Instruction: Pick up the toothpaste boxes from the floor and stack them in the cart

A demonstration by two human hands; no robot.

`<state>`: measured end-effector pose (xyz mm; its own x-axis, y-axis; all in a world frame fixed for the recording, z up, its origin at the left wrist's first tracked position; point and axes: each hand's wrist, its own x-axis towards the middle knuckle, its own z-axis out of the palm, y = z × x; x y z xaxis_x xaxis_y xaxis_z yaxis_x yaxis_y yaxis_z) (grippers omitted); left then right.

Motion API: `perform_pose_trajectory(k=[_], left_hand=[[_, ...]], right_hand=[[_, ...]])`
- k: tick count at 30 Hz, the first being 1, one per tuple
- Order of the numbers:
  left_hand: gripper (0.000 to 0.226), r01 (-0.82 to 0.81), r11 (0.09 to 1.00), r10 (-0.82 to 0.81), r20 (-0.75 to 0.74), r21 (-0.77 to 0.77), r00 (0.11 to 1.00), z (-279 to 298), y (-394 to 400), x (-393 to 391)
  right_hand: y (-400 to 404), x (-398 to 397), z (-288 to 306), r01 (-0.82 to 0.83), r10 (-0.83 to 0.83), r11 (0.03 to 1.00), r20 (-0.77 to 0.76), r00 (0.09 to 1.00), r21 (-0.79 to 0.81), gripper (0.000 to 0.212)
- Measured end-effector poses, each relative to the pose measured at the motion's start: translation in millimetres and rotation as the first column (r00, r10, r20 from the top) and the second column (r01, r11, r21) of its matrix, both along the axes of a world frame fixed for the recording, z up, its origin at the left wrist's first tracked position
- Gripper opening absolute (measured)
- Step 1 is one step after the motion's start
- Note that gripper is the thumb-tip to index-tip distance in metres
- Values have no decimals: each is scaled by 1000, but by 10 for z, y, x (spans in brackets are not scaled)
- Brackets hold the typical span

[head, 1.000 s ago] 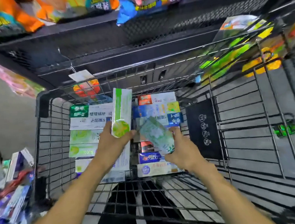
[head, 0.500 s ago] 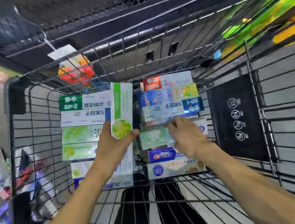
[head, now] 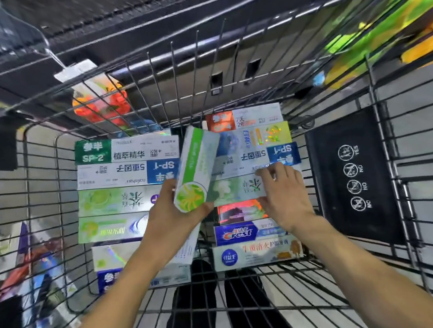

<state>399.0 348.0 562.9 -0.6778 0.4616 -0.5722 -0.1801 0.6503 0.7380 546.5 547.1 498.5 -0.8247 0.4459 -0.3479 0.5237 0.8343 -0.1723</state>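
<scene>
Green-striped box (head: 197, 165) in left grip (head: 174, 216) — right grip (head: 282, 192) touches pale box (head: 235, 189).

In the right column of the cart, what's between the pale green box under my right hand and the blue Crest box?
Head view: one red box lies between the pale green box and the Crest box.

Both hands forward: left (head: 174, 219) curled gripping, right (head: 283, 197) flat, fingers pressing.

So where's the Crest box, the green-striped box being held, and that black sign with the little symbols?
Crest box (head: 237, 233), head view, on the blue panel with its logo.
green-striped box (head: 197, 160), head view, on its upper face by the stripe.
black sign (head: 351, 176), head view, among its white round symbols.
</scene>
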Motion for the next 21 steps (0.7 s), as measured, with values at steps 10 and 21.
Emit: perform_pose_trajectory(k=[10, 21], left_hand=[[98, 720, 622, -783, -264, -309, 563, -308, 294, 206], [70, 760, 257, -943, -328, -597, 62, -608, 702, 647]], right_hand=[[701, 233, 415, 226, -252, 961, -167, 953, -161, 47], [906, 299, 743, 111, -123, 992, -240, 963, -60, 41]])
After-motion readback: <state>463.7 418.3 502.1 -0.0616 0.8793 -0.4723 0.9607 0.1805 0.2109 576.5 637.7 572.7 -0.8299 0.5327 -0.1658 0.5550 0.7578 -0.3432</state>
